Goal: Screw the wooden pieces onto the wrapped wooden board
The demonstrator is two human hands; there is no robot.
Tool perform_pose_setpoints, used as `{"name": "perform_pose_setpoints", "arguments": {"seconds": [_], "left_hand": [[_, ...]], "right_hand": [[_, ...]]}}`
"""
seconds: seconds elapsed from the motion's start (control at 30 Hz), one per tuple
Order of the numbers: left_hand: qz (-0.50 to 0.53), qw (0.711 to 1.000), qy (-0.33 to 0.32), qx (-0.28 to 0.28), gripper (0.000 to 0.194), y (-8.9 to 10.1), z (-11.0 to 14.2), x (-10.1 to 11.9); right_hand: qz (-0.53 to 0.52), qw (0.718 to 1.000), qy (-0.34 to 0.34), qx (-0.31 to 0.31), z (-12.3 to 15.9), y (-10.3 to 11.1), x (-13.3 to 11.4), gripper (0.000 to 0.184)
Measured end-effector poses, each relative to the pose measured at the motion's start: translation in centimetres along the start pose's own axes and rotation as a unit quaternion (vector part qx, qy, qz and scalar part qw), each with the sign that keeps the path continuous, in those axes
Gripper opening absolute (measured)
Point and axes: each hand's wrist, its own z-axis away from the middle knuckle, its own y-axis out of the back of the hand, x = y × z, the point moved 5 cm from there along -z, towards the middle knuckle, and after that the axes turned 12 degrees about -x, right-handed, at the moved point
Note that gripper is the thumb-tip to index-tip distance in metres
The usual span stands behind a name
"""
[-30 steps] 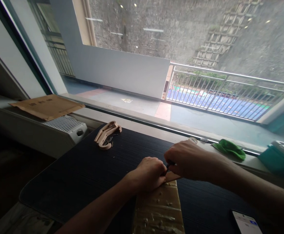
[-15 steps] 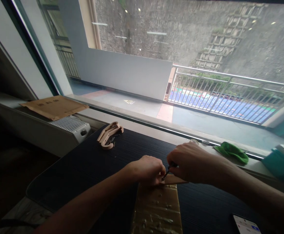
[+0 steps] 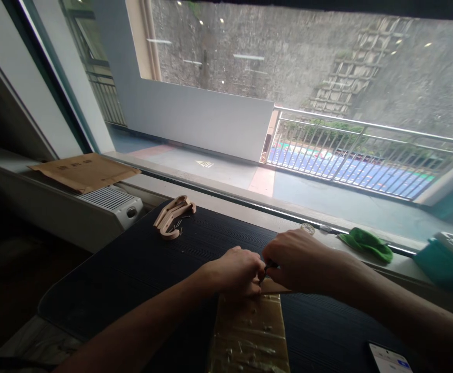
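My right hand [image 3: 294, 261] is closed around the dark handle of a screwdriver [image 3: 266, 269], its shaft slanting down to the left. The tip meets a light wooden piece [image 3: 276, 286] near my left fingers. My left hand [image 3: 239, 273] is closed on the left end of that piece, pressing it at the far end of a block wrapped in brown tape [image 3: 252, 334]. My fingers cover the contact point, so any screw there is hidden. Curved wooden hooks [image 3: 172, 217] lie farther left, with several loose screws [image 3: 178, 225] beside them.
The dark table [image 3: 125, 280] meets the windowsill. A phone [image 3: 387, 357] lies at the lower right. On the sill are a tape roll [image 3: 308, 228], a green cloth [image 3: 366, 245] and a teal container [image 3: 444, 261]. A brown envelope [image 3: 86, 172] rests on the radiator [image 3: 119, 207].
My right hand has shifted slightly left and down, bringing the screwdriver handle closer to my left fingers. My left hand stays at the wooden piece. The view has moved a little.
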Motion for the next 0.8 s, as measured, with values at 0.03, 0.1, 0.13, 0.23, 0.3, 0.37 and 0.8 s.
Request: {"name": "perform_pose_setpoints", "arguments": {"seconds": [0.03,0.1,0.13,0.23,0.3,0.37,0.8], "left_hand": [[0.001,1.000,-0.001,0.012,0.008,0.0,0.0,0.1],[0.003,0.999,-0.002,0.035,0.010,-0.2,0.0,0.2],[0.004,0.999,-0.002,0.044,0.011,-0.3,0.0,0.2],[-0.001,0.998,0.008,0.056,0.012,-0.6,-0.1,0.1],[-0.013,0.998,0.016,0.057,0.013,-0.7,-0.1,0.0],[-0.022,0.998,0.016,0.055,0.014,-0.7,-0.2,0.0],[-0.027,0.997,0.032,0.070,0.017,-0.8,-0.2,-0.1]], "right_hand": [[-0.007,1.000,-0.006,-0.003,0.0,0.1,0.0,0.027],[-0.015,1.000,-0.018,-0.010,0.0,0.1,0.0,0.027],[-0.013,1.000,-0.020,-0.012,0.0,0.1,0.0,0.026],[0.012,1.000,-0.021,-0.017,0.1,0.1,0.2,0.024],[0.027,0.999,-0.020,-0.032,0.1,0.1,0.3,0.018],[0.037,0.998,-0.010,-0.054,0.1,0.1,0.2,0.014],[0.035,0.999,0.004,-0.016,-0.1,0.2,0.1,0.018]]}}
